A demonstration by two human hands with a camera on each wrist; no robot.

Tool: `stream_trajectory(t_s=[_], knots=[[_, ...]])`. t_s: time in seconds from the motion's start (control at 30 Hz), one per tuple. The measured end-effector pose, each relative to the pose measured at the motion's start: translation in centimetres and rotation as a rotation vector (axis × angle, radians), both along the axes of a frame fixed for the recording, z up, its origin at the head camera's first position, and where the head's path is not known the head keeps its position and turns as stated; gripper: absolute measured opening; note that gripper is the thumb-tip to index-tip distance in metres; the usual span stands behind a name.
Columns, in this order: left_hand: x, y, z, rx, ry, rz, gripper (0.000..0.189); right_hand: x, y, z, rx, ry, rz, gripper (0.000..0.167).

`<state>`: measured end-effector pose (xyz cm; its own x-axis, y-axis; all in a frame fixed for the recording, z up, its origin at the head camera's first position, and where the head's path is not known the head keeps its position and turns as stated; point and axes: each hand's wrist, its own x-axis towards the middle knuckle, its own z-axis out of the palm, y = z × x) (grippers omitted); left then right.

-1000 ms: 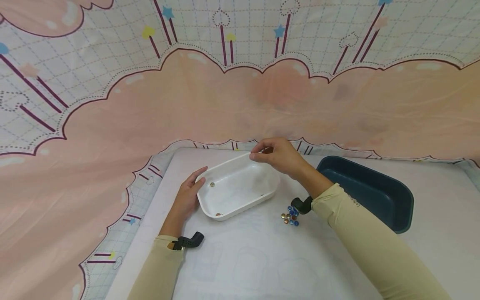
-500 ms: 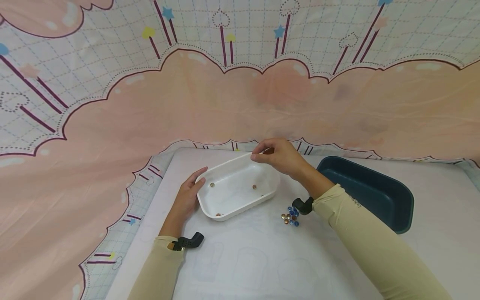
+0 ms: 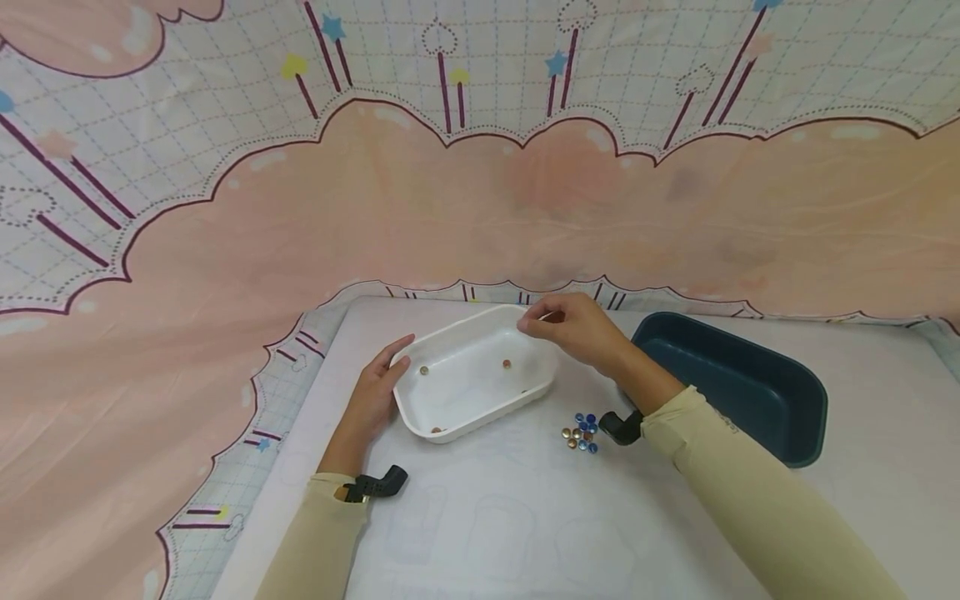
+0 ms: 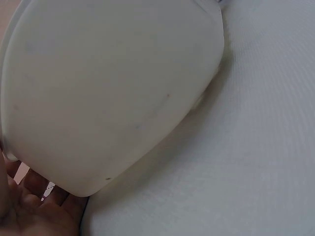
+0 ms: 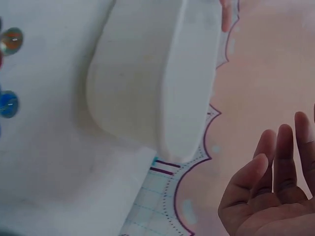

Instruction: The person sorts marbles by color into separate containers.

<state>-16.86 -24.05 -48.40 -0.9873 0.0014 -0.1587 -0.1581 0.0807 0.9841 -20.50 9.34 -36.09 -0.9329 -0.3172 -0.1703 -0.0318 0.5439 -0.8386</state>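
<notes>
My left hand [image 3: 375,387] grips the left end of a white tray [image 3: 480,417], with the thumb over the rim and the fingers outside. In the left wrist view the tray's outer surface [image 4: 108,88] fills much of the picture, with part of the hand below it. Inside the tray lie several small glass beads, among them a brownish bead [image 3: 507,364] and a paler bead [image 3: 424,371]. My right hand [image 3: 577,329] is by the tray's far right corner; in the right wrist view its fingers [image 5: 285,142] are apart from the tray and hold nothing.
A cluster of blue and amber glass beads [image 3: 583,433] lies on the white table, right of the tray. Behind my right forearm stands a dark blue tray [image 3: 806,417]. A patterned curtain [image 3: 420,208] hangs behind the table.
A brownish bead has appeared inside the white tray and shifted slightly toward the far side. My right hand has moved a little right and nearer, away from the rim. The left hand stays put.
</notes>
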Motion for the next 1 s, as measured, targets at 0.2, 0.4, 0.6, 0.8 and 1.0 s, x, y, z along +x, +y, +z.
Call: stream_trajectory(t_s=[0.2, 0.4, 0.6, 0.8, 1.0], knots=[[-0.1, 0.0, -0.1, -0.011, -0.006, 0.008, 0.046, 0.7, 1.3, -1.4, 0.005, 0.026, 0.013, 0.025], [0.0, 0.1, 0.0, 0.002, -0.012, 0.002, 0.047, 1.5, 2.3, -2.1, 0.013, 0.033, 0.036, 0.027], [0.1, -0.1, 0.0, 0.01, -0.01, 0.004, 0.046, 2.5, 3.0, -2.8, 0.018, 0.043, 0.073, 0.028], [0.1, -0.1, 0.0, 0.004, -0.016, 0.001, 0.047, 3.5, 3.7, -4.0, 0.054, 0.09, 0.119, 0.023], [0.1, 0.0, 0.0, 0.001, -0.005, -0.004, 0.047, 4.4, 4.1, -5.3, 0.065, 0.113, 0.132, 0.017]])
